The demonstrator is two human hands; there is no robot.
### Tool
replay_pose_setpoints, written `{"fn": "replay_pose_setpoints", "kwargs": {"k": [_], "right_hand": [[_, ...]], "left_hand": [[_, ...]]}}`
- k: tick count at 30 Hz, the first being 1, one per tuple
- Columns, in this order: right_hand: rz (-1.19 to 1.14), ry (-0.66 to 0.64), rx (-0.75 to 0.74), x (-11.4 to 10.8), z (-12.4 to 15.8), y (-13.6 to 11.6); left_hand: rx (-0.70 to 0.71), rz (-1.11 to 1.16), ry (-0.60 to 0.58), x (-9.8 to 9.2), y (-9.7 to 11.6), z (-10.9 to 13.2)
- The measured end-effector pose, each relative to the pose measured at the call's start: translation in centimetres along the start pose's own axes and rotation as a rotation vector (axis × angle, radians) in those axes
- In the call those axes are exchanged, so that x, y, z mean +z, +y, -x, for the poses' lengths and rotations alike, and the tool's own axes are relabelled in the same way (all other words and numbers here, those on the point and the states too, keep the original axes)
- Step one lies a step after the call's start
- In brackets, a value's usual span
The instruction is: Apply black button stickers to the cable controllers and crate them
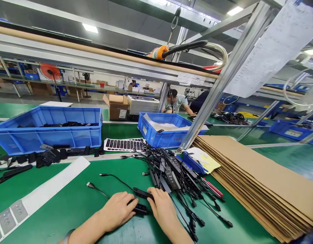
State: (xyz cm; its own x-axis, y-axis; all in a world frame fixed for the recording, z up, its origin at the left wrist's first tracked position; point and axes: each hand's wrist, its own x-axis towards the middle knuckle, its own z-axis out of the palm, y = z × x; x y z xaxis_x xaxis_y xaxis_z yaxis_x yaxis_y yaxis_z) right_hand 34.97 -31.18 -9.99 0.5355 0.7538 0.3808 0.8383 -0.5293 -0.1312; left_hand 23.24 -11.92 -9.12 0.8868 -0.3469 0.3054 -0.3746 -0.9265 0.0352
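Note:
My left hand (120, 209) is closed around a black cable controller (141, 208) lying low over the green table. A cable with a silver USB plug (90, 185) runs from under that hand to the upper left. Just beyond it, my right hand (162, 207) has its fingers curled on the right end of a second slim black controller (140, 193). From this one's left end a thin cable stretches out to a dark plug (103, 175). A tangled pile of black controllers with cables (171, 171) lies right behind and beside my right hand.
Blue bins (70, 135) (161, 138) stand at the back. A label sheet (124, 144) lies between them. Stacked cardboard sheets (260, 176) fill the right side. A white strip with grey labels (55, 183) lies left. A metal post (222, 78) rises behind the pile; a person (180, 101) sits beyond.

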Motion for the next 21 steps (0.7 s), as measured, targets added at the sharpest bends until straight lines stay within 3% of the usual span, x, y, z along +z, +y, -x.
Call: {"fn": "replay_pose_setpoints", "kwargs": {"k": [8,14,19,21], "right_hand": [[-0.162,-0.019,0.098,-0.7,0.0,-0.5],[-0.332,-0.111,-0.027,-1.7,0.0,-1.5],[0.205,0.133,0.114,-0.6,-2.2,1.5],[0.313,0.148,0.132,-0.1,-2.6,2.4]], "left_hand": [[-0.099,0.147,0.032,-0.5,-0.3,-0.1],[-0.145,0.240,0.083,-0.6,-0.4,-0.4],[-0.117,0.319,-0.045,-1.4,-0.3,-0.4],[-0.122,0.306,-0.063,-1.5,-0.1,-0.4]]}}
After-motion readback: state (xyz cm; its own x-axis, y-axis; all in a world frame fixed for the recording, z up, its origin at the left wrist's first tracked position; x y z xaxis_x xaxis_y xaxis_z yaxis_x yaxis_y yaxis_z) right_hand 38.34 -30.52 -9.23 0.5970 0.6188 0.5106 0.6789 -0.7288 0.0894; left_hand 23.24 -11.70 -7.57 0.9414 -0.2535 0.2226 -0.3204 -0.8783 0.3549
